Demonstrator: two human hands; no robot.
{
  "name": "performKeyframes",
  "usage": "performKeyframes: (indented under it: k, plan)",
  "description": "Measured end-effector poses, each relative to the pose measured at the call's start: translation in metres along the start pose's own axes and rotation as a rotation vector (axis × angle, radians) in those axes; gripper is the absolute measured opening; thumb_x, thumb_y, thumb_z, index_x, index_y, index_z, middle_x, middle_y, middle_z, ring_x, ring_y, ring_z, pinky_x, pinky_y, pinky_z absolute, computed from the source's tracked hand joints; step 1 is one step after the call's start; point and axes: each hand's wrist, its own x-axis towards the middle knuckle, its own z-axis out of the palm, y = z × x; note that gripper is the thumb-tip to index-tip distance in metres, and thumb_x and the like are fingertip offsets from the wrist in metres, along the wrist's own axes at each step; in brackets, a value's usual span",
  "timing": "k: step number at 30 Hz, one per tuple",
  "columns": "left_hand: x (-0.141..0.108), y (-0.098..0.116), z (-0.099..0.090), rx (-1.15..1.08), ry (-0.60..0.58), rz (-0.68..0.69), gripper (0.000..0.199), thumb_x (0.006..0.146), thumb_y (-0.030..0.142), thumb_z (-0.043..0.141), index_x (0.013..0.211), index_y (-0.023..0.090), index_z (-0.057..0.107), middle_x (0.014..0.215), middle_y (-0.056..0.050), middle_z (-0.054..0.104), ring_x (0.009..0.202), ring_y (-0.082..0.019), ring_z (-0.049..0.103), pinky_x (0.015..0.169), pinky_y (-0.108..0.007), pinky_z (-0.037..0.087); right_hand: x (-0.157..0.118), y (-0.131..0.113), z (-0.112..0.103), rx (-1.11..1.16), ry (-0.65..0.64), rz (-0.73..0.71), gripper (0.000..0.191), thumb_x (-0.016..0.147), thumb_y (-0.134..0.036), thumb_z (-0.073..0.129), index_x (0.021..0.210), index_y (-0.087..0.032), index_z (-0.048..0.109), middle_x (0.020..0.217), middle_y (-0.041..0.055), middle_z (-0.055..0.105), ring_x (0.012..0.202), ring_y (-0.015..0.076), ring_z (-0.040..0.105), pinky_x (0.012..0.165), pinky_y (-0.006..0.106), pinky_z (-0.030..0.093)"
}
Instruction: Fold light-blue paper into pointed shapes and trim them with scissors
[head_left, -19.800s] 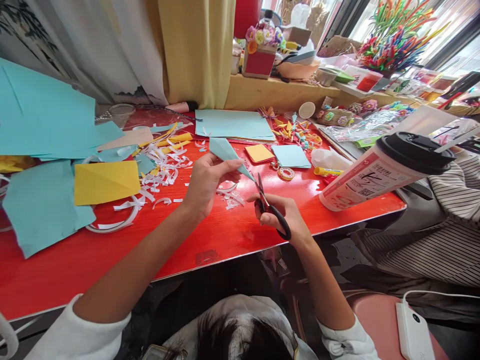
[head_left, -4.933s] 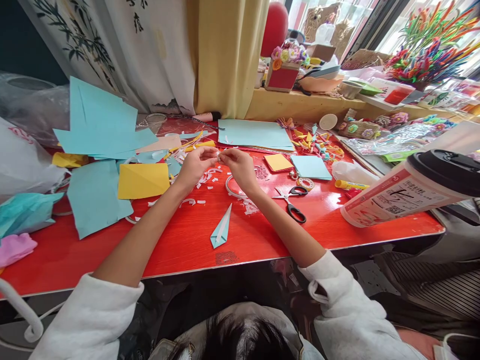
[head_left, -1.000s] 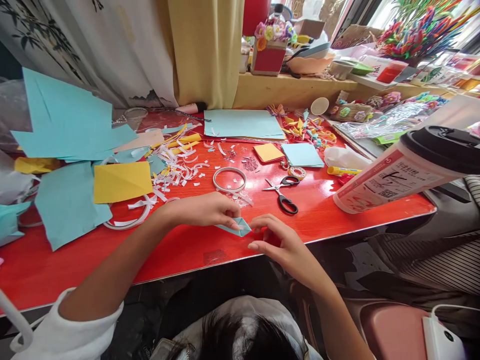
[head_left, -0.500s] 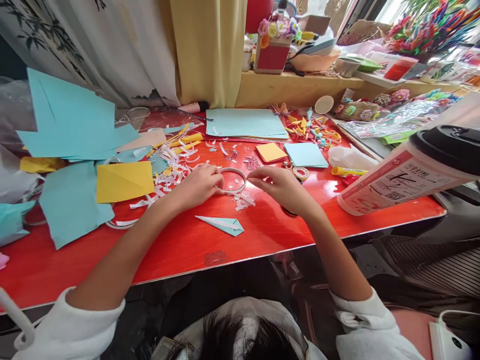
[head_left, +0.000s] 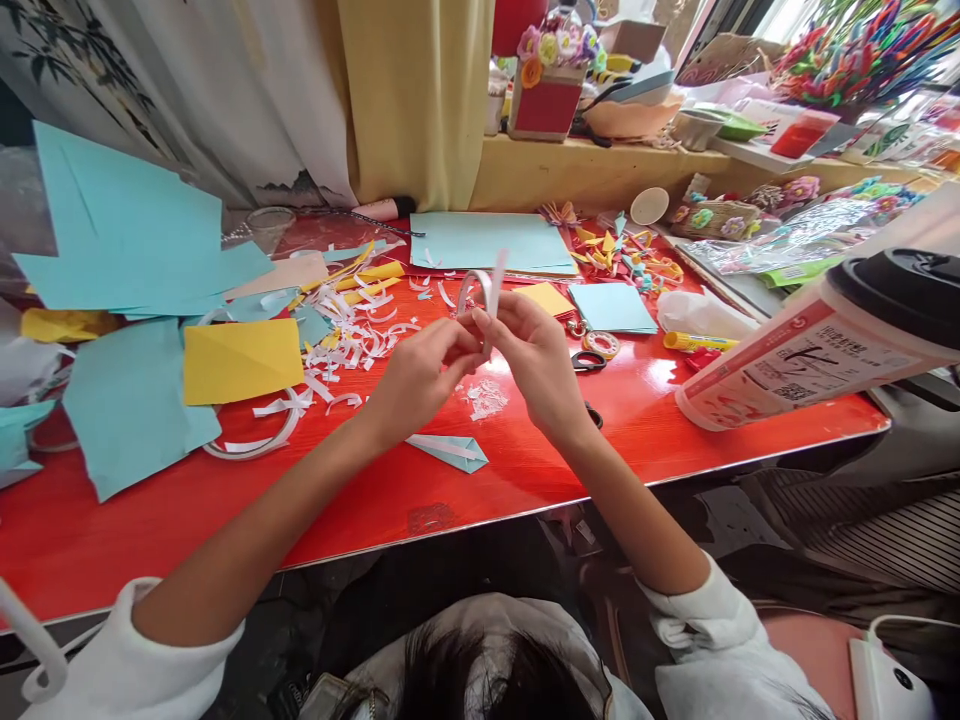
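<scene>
Above the middle of the red table (head_left: 360, 520), my left hand (head_left: 420, 375) grips a thin white roll of tape (head_left: 474, 276), which is tipped up on edge. My right hand (head_left: 538, 362) meets it there, thumb and fingers pinching a short white tape strip (head_left: 498, 280) that sticks up beside the roll. Fingers partly hide the roll's lower side. Below my hands lies a folded blue paper piece (head_left: 459, 453) with a white strip along it. Small clear scraps (head_left: 487, 398) lie just beyond.
Black scissors (head_left: 589, 361) lie right of my right hand, near blue paper squares (head_left: 613, 308). A lidded paper cup (head_left: 795, 345) stands at the right. Shredded paper strips (head_left: 352, 345), a yellow sheet (head_left: 244, 362) and large blue sheets (head_left: 135, 230) spread over the left side.
The tape roll has been raised from the table and turned on edge. My right hand has moved left to it and now pinches a strip. The scissors are more exposed.
</scene>
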Motion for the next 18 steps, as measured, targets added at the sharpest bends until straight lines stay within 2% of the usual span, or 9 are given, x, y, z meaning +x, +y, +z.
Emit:
performKeyframes:
  k: [2,4,6,8,10,13,16,18]
  plan:
    - [0.0,0.001,-0.003,0.032,-0.031,0.017,0.024,0.088,0.036,0.051,0.072,0.019,0.057,0.076,-0.001,0.063,0.072,-0.013,0.059,0.07,-0.028,0.047,0.0,-0.003,0.003,-0.046,0.035,-0.006,0.025,0.093,-0.034,0.044,0.112,-0.02,0.051,0.1,0.0048,0.064,0.095,0.0139,0.062,0.08,0.028,0.05]
    - [0.001,0.001,-0.011,0.045,0.066,-0.036,0.031,0.09,0.042,0.047,0.072,0.019,0.058,0.073,-0.001,0.062,0.069,-0.013,0.059,0.067,-0.028,0.047,-0.001,-0.004,0.001,-0.083,0.026,-0.004,0.025,0.093,-0.033,0.046,0.114,-0.021,0.05,0.092,0.003,0.064,0.085,0.013,0.062,0.075,0.027,0.05]
    - [0.002,0.0,-0.018,0.018,0.214,-0.092,0.026,0.09,0.043,0.047,0.091,0.02,0.06,0.09,-0.003,0.064,0.079,-0.014,0.06,0.067,-0.027,0.049,-0.003,-0.005,-0.004,-0.11,-0.02,0.003,0.03,0.091,-0.031,0.049,0.12,-0.022,0.046,0.083,0.0009,0.063,0.076,0.0126,0.061,0.069,0.027,0.049]
    - [0.004,-0.001,-0.022,-0.05,0.276,-0.092,0.027,0.09,0.04,0.048,0.11,0.023,0.055,0.109,-0.004,0.06,0.091,-0.015,0.06,0.066,-0.024,0.051,-0.007,-0.005,-0.009,-0.125,-0.074,0.004,0.041,0.091,-0.029,0.05,0.129,-0.023,0.038,0.076,-0.0012,0.062,0.071,0.0128,0.059,0.065,0.028,0.047]
    - [0.005,-0.003,-0.022,-0.139,0.231,-0.059,0.028,0.091,0.041,0.047,0.111,0.023,0.057,0.111,-0.005,0.059,0.091,-0.014,0.061,0.063,-0.022,0.053,-0.011,-0.006,-0.012,-0.137,-0.127,-0.012,0.043,0.091,-0.027,0.05,0.131,-0.024,0.037,0.074,-0.0017,0.061,0.071,0.013,0.058,0.064,0.028,0.046]
    - [0.005,-0.005,-0.02,-0.252,0.137,-0.035,0.034,0.09,0.047,0.044,0.094,0.019,0.063,0.096,-0.004,0.063,0.077,-0.012,0.061,0.059,-0.02,0.054,-0.015,-0.005,-0.014,-0.176,-0.181,-0.036,0.028,0.091,-0.026,0.049,0.119,-0.023,0.052,0.077,-0.0004,0.062,0.071,0.0123,0.056,0.063,0.027,0.043]
    - [0.005,-0.005,-0.019,-0.285,0.124,-0.031,0.038,0.09,0.048,0.043,0.085,0.017,0.065,0.085,-0.004,0.063,0.072,-0.011,0.061,0.059,-0.02,0.054,-0.016,-0.003,-0.016,-0.181,-0.159,-0.037,0.027,0.091,-0.025,0.049,0.117,-0.023,0.056,0.078,-0.0004,0.062,0.067,0.0111,0.052,0.061,0.027,0.041]
    - [0.005,-0.004,-0.02,-0.273,0.13,-0.018,0.033,0.088,0.046,0.049,0.086,0.018,0.065,0.085,-0.004,0.063,0.07,-0.01,0.06,0.059,-0.02,0.053,-0.016,-0.002,-0.017,-0.159,-0.149,-0.035,0.027,0.09,-0.028,0.052,0.116,-0.023,0.058,0.081,0.0002,0.063,0.069,0.011,0.053,0.062,0.026,0.042]
